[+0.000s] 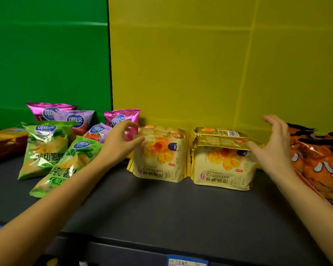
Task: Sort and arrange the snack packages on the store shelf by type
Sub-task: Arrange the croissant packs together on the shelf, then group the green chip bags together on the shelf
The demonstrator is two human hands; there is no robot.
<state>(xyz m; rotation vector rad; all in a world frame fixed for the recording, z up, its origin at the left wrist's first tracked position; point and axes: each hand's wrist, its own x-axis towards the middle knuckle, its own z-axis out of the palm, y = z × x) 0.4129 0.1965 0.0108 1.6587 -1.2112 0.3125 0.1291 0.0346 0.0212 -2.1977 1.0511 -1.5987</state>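
1. Two backdrop sheets are seen behind everything: a wide yellow backdrop panel (219,64) at centre and right, and a green backdrop panel (46,54) at left.
2. All the goods are carried by a dark grey flat shelf board (161,212), which runs across the whole view.
3. Large orange crinkled snack bags (319,160) are piled at the right end, leaning against the yellow panel.
4. Two groups of pale yellow foil croissant packs are set side by side at the middle of the shelf, close but apart: the left croissant group (160,160) and the right croissant group (221,166). In each, a front pack is stood upright with more packs behind it or over it.
5. Two bright green potato chip bags (44,148) are laid tilted at the left, one overlapping the other.
6. Behind them, pink foil chip bags (46,110) and lilac chip bags (75,120) are mixed together.
7. Flat orange packets (6,141) are stacked at the far left edge.
8. The left hand (121,143) is held with loosely curved fingers, nothing gripped; its thumb is laid against the upper left corner of the left croissant group.
9. The right hand (271,146) is spread wide, its thumb touching the upper right edge of the right croissant group.
10. A small white and blue price label (186,261) is fixed to the shelf's front edge; its print cannot be read.
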